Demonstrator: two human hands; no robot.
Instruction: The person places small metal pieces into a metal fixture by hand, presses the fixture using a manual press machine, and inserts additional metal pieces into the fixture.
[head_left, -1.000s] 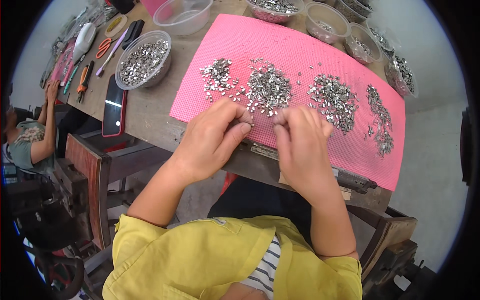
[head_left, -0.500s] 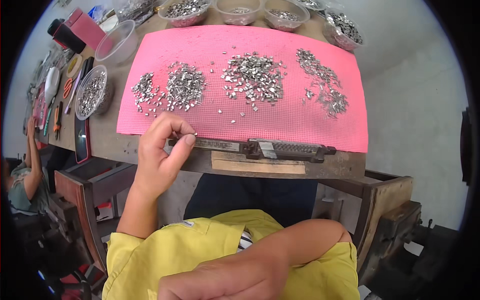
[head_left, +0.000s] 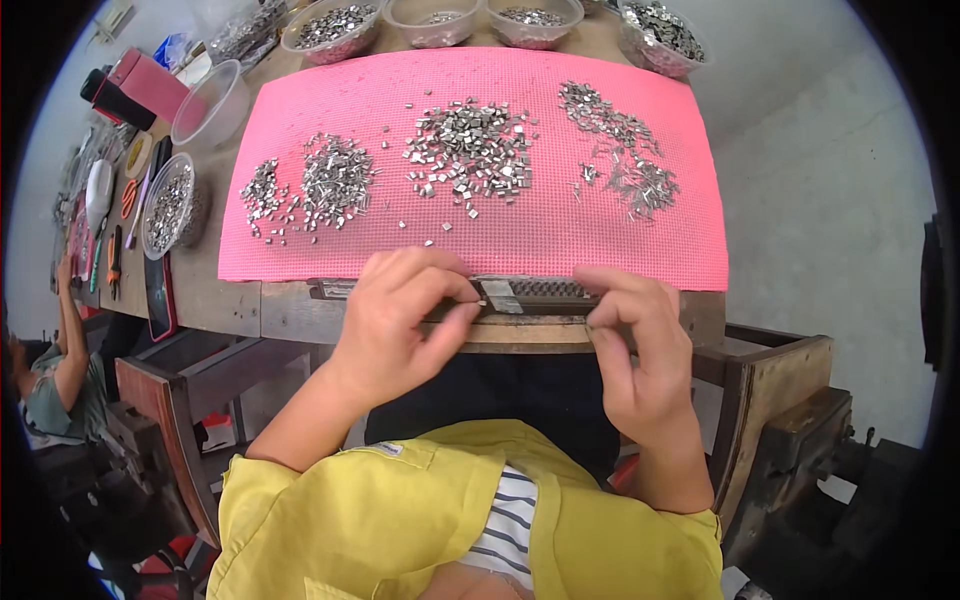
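A long, narrow dark metal fixture (head_left: 545, 290) with a toothed row lies along the table's front edge, and a flat silver strip (head_left: 501, 297) crosses its middle. My left hand (head_left: 400, 318) is over the fixture's left half, thumb and forefinger pinched on a small metal piece (head_left: 482, 302) beside the strip. At the fixture's right end, my right hand (head_left: 645, 350) has its forefinger along the top and its thumb closed toward the curled fingers; what they hold, if anything, is hidden. Small silver metal pieces (head_left: 470, 150) lie in several piles beyond both hands.
The piles rest on a pink textured mat (head_left: 320, 262). Clear plastic tubs (head_left: 335, 45) of metal parts line the back. At left are another tub (head_left: 172, 215), a phone (head_left: 160, 295), orange-handled scissors (head_left: 130, 198) and a pink bottle (head_left: 150, 82). Another person (head_left: 62, 370) sits far left.
My right hand has come up from in front of my chest to the fixture's right end. My left hand has moved right along the fixture to the silver strip. The view has shifted slightly.
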